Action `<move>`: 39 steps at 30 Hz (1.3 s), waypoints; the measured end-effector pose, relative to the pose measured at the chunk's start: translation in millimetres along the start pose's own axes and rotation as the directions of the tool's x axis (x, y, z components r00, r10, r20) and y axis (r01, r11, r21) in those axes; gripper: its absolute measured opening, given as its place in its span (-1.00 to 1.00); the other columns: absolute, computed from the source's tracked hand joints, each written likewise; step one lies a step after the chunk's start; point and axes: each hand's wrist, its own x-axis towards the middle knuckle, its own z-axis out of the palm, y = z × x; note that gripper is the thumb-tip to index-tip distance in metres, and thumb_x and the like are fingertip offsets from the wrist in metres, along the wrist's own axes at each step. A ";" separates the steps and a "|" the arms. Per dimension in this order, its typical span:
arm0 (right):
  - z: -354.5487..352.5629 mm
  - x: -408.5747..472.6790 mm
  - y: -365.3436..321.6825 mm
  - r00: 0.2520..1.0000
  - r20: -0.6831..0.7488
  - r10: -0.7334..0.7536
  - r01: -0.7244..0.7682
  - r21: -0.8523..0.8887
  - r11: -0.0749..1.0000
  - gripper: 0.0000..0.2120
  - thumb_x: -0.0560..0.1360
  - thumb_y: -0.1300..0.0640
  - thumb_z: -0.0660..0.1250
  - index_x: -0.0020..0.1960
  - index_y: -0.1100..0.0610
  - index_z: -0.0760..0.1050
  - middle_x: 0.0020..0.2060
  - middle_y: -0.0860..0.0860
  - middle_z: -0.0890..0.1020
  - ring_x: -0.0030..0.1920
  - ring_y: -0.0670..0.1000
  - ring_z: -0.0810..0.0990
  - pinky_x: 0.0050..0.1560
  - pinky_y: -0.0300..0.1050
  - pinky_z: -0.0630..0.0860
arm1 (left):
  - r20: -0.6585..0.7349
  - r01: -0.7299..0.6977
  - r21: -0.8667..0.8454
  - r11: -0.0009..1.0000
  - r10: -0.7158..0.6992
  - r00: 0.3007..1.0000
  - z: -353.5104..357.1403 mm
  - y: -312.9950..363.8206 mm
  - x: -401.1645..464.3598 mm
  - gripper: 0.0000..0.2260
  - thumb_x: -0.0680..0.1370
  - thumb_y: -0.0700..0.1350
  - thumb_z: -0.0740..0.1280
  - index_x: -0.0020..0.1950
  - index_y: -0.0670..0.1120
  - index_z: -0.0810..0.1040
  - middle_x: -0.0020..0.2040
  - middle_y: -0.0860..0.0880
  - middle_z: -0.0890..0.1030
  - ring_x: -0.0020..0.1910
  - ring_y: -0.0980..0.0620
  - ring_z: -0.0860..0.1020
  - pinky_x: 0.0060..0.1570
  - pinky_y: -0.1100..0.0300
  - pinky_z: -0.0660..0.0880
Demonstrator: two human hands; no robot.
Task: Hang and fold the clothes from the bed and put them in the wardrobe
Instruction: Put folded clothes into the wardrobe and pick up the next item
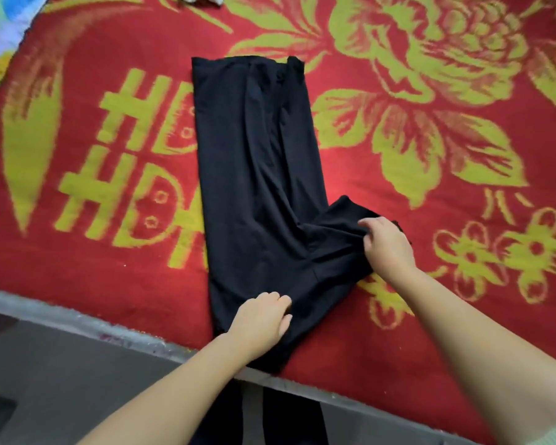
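trousers on blanket, right hand pinching

Home bedroom: bed under red floral blanket.

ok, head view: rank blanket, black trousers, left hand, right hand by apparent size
1. red blanket, fills most of the frame
2. black trousers
3. left hand and right hand: look about alike; the left is nearer the camera, so no ranking between them.
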 end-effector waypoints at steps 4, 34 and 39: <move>23.9 37.0 -29.6 0.971 0.235 -0.050 0.048 0.015 0.999 -0.59 0.55 -0.06 0.25 0.33 0.11 0.37 0.22 0.08 0.51 0.25 0.14 0.46 0.20 0.07 0.41 | -0.124 0.053 -0.191 0.980 -0.078 0.989 -13.9 16.5 44.4 -0.70 0.62 0.01 0.13 0.34 -0.03 0.35 0.16 -0.01 0.44 0.16 -0.01 0.43 0.06 0.08 0.42; 62.5 9.7 19.0 0.994 -0.087 -0.063 0.082 0.240 0.967 -0.64 0.34 0.19 0.51 -0.08 -0.06 0.36 -0.34 -0.16 0.58 -0.32 -0.07 0.53 -0.41 -0.28 0.26 | -0.272 0.531 -0.271 0.803 -0.593 0.758 -219.8 -135.9 325.0 -0.69 0.62 -0.07 0.17 0.30 -0.20 0.34 0.29 -0.21 0.41 0.24 -0.22 0.42 0.05 -0.02 0.39; 60.7 -4.1 8.0 0.983 -0.158 0.088 -0.038 0.297 0.954 -0.88 0.48 -0.01 0.20 -0.08 -0.02 0.48 -0.24 -0.13 0.60 -0.21 -0.08 0.55 -0.30 -0.25 0.38 | -0.440 0.279 -0.505 0.817 -0.521 0.731 -252.5 -141.8 328.3 -0.75 0.60 -0.09 0.05 -0.26 -0.11 0.26 -0.17 -0.10 0.43 -0.16 -0.11 0.44 -0.19 0.04 0.38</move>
